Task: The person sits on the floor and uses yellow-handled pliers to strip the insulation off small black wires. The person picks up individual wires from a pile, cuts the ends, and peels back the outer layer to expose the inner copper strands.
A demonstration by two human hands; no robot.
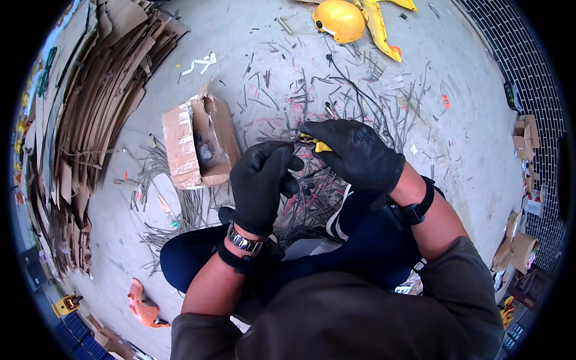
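My right hand (360,153), in a black work glove, grips a hand tool with yellow handles (321,146); its dark metal jaws point left, and its exact kind cannot be told. A thin dark cable piece (274,140) lies at the jaws, just above the fingers of my left hand (265,184). That hand wears a black glove too, with its fingers curled and the thumb close to the index finger; whether it pinches the cable is hidden. Below both hands, a heap of cut black and red cable pieces (306,202) covers the floor between my legs.
An open cardboard box (180,144) holding a clear plastic bundle stands left of my left hand. Long grey cables (189,211) lie coiled beside it. Flattened cardboard (103,103) is stacked far left. A yellow plastic shell (342,20) lies ahead, an orange plastic part (143,306) lower left.
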